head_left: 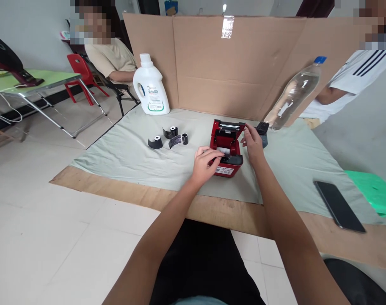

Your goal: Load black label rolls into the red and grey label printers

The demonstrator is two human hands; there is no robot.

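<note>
A small red and black receipt printer [226, 169] stands on the cloth with its lid [229, 127] raised. Inside its bay lies a white paper roll [223, 150]. My left hand [205, 163] reaches over the printer's front left edge, its fingertips and thumb brought together just in front of the roll; what they pinch is too small to make out. At the right side, my right hand [252, 144] has its fingers and thumb closed on the edge of the raised lid.
Several things stand around: black film-like rolls [170, 132] on the left, a white jug [151, 91], a tilted clear bottle [294, 95] and a dark object [263, 134] behind my right hand. A phone [339, 206] lies front right. A cardboard screen [224, 67] closes the back; people sit beyond.
</note>
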